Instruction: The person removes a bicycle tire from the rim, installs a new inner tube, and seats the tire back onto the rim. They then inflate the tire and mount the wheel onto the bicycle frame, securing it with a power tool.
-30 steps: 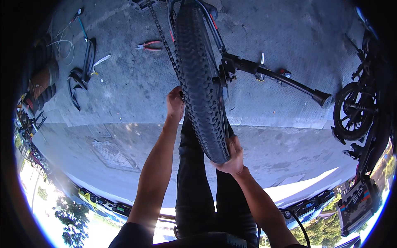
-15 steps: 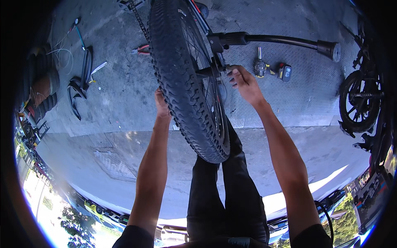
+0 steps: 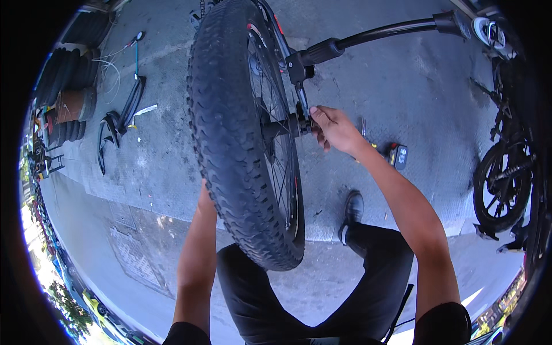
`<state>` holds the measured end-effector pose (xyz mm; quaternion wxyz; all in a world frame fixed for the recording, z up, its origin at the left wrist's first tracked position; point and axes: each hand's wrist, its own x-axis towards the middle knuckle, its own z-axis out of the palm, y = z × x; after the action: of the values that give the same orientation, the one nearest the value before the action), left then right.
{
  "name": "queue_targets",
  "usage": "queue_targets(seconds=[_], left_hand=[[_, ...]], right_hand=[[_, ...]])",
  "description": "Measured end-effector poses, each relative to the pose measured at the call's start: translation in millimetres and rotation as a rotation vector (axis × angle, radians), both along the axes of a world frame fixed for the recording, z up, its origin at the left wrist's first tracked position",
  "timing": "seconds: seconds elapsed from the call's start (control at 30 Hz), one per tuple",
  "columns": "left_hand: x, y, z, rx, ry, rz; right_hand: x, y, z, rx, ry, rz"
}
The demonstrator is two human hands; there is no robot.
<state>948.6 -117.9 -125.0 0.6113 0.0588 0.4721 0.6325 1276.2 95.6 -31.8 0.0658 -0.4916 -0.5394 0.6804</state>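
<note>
A bicycle wheel with a knobby black tyre (image 3: 230, 138) stands tilted in front of me, its lower end between my knees. My right hand (image 3: 335, 131) is at the end of the wheel's axle (image 3: 302, 123). Its thumb and fingers are closed together there; what they pinch is too small or hidden to make out. On the tyre's left side my left hand (image 3: 205, 192) is almost wholly hidden behind the rubber, with only the wrist showing. Just above the axle, a black kickstand (image 3: 382, 35) sticks out to the right from the frame.
A battery pack (image 3: 398, 155) lies on the floor beyond my right forearm, beside a partly covered power tool (image 3: 365, 129). Black mudguards (image 3: 131, 103) lie at left, near stacked tyres (image 3: 60, 75). Another bike's wheel (image 3: 501, 187) stands at right.
My right leg has moved out to the right, knees now apart. The wheel has come lower and nearer in view. My right hand stays at the axle; my left hand has slipped further behind the tyre.
</note>
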Motion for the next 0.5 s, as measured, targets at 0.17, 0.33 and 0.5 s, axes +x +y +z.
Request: queue_targets(seconds=[0.17,0.33,0.5], left_hand=[[6.7,31.4,-0.3,0.116,0.264,-0.001],[0.7,29.8,38.6,0.233,0.603,0.079],[2.6,40.2,143.2,0.348,0.821,0.25]], right_hand=[[22.4,17.3,-15.7,0.035,0.094,0.137],[16.3,28.0,-17.7,-0.174,0.181,0.25],[94.9,72.9,-89.9,0.542,-0.016,0.29]])
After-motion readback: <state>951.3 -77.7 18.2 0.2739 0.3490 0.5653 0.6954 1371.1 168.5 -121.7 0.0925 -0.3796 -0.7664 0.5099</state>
